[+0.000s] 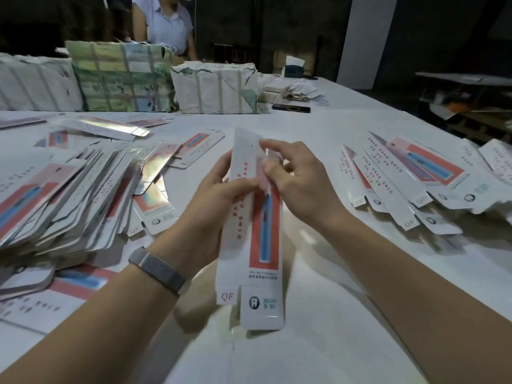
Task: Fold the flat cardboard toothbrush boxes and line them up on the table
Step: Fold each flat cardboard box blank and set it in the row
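One box (250,217) is being held up over the table (346,314), gripped by the left hand (213,209) and pinched near its top by the right hand (293,178), probably at a flap. Folded boxes (410,184) are being gathered at right; a big flat pile (63,200) is waiting at left.

flat box pile (55,200) cut off left; box (250,217) print blurred

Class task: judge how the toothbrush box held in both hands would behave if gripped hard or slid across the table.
The box is thin card, so probably light and easily creased. Its glossy face suggests it slides readily. The left hand and right hand hold it lightly.
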The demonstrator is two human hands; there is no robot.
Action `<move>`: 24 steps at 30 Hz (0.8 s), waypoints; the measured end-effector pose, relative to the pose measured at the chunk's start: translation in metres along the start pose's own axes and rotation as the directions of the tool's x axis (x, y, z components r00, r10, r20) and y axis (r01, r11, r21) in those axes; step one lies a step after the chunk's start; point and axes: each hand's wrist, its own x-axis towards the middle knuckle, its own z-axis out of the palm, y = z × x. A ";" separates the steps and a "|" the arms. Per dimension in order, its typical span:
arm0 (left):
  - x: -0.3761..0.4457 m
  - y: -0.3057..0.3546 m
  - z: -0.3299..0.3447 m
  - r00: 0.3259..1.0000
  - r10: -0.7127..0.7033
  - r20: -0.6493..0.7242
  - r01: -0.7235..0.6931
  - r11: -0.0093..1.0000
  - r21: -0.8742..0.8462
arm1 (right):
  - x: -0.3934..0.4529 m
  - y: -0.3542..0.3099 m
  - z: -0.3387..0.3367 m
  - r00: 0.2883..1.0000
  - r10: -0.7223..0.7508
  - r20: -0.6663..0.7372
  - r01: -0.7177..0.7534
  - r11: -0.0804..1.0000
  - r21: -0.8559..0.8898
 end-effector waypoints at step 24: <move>0.000 -0.011 0.018 0.960 -0.192 0.204 0.233 0.952 -0.200 | 0.017 -0.023 -0.034 0.929 0.234 0.287 -0.299 0.931 0.207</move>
